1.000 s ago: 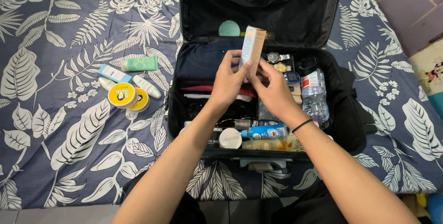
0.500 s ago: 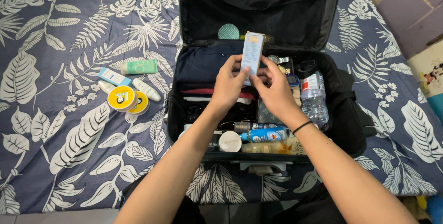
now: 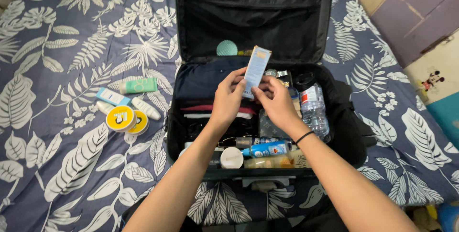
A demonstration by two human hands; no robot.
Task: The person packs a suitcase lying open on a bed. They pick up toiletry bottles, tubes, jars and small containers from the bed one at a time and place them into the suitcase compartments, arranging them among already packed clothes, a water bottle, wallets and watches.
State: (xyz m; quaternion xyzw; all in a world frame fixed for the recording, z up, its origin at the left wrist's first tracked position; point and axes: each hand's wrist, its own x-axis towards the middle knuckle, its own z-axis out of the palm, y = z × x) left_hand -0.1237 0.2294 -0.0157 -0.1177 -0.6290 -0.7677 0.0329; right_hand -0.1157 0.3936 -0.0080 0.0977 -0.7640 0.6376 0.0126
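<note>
Both hands hold a slim light-blue carton (image 3: 256, 68) upright over an open black suitcase (image 3: 344, 131). My left hand (image 3: 228, 99) grips its lower left side. My right hand (image 3: 276, 102), with a black band at the wrist, pinches its bottom right corner. Beneath the hands lie folded dark clothes (image 3: 203, 81), a clear water bottle (image 3: 314, 108) and a blue spray bottle (image 3: 266, 149).
The suitcase lid (image 3: 253, 12) stands open at the back, with a round teal thing (image 3: 226, 48) at its base. On the leaf-patterned bedspread (image 3: 62, 165) to the left lie a green tube (image 3: 138, 86), small white tubes (image 3: 146, 108) and two yellow round tins (image 3: 121, 118).
The carton has turned in my hands, from its tan narrow side to its light-blue face, and tilted a little to the right. The view has drifted slightly.
</note>
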